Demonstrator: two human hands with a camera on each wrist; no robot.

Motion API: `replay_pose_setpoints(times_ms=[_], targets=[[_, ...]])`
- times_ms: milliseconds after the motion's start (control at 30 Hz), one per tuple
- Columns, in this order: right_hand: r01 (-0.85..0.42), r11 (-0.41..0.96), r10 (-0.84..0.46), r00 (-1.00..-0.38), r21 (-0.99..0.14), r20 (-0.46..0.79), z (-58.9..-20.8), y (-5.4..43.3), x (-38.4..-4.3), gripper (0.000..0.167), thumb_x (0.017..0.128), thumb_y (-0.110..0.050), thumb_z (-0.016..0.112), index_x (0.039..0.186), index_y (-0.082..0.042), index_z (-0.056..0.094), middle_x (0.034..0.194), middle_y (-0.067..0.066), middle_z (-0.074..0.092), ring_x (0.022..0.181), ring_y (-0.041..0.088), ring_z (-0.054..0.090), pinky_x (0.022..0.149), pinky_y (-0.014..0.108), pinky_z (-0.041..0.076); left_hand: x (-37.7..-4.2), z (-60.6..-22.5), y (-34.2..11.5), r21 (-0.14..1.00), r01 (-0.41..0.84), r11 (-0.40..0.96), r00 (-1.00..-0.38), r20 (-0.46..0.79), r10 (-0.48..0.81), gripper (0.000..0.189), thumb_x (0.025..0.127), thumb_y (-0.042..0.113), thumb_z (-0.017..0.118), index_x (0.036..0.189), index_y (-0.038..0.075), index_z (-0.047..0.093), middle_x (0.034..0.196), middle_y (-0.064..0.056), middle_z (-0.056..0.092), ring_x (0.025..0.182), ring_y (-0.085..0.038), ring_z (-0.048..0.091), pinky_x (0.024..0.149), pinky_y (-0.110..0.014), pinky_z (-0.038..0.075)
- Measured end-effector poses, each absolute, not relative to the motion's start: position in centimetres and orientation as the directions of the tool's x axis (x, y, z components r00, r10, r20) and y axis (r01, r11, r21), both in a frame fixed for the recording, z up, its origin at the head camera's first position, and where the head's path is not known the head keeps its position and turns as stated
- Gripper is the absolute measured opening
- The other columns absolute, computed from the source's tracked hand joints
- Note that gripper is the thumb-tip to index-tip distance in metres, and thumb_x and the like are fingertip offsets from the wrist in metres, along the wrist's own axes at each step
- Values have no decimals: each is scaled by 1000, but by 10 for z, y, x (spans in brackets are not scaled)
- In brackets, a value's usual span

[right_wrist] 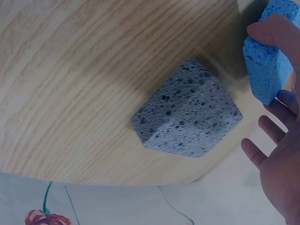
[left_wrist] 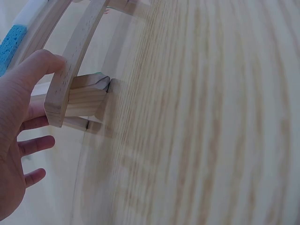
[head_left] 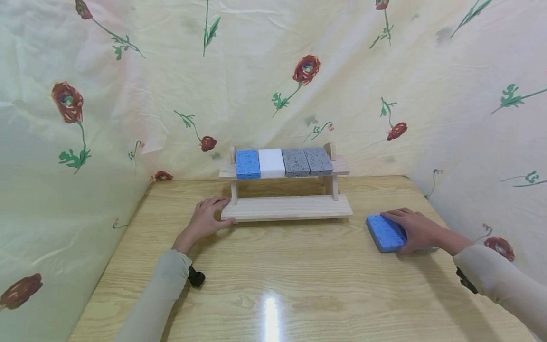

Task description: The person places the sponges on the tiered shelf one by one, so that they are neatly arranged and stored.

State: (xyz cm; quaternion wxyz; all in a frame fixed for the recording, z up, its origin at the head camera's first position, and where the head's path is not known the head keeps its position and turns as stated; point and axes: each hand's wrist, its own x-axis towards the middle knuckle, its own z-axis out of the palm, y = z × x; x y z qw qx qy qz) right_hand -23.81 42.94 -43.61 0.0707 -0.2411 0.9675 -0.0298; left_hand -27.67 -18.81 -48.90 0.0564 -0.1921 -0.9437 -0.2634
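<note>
My left hand (head_left: 206,219) grips the left end of the lower board of a two-tier wooden rack (head_left: 290,209), its thumb on the front edge. In the left wrist view, the thumb and index finger lie on either side of that board (left_wrist: 75,56). On the upper tier, a blue sponge (head_left: 248,165), a white sponge (head_left: 271,163) and two grey sponges (head_left: 296,162) lie in a row. At the right, my right hand (head_left: 416,230) pinches another blue sponge (right_wrist: 265,65) between thumb and fingers. A grey sponge (right_wrist: 187,112) rests on the table beside it, mostly hidden in the head view.
The wood-grain table (head_left: 273,266) runs back to a flowered cloth (head_left: 256,85) that hangs behind and along both sides. The rack stands near the table's back edge. Light glares off the front of the tabletop.
</note>
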Motion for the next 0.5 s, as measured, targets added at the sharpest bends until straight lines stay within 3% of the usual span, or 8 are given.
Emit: replay_pose_setpoints(times_ms=[500], targets=[[-548,832,-553,-832,-82,-49,-423,417,-242,105,63,-44,95,147,1,49,142,24,56,128,46,51,94,66,47,-276,-488,-187,470,400,787,-916,216,338,72,88,47,77,147,12,55,147,-8,55,139,-35,46,114,-64,28]])
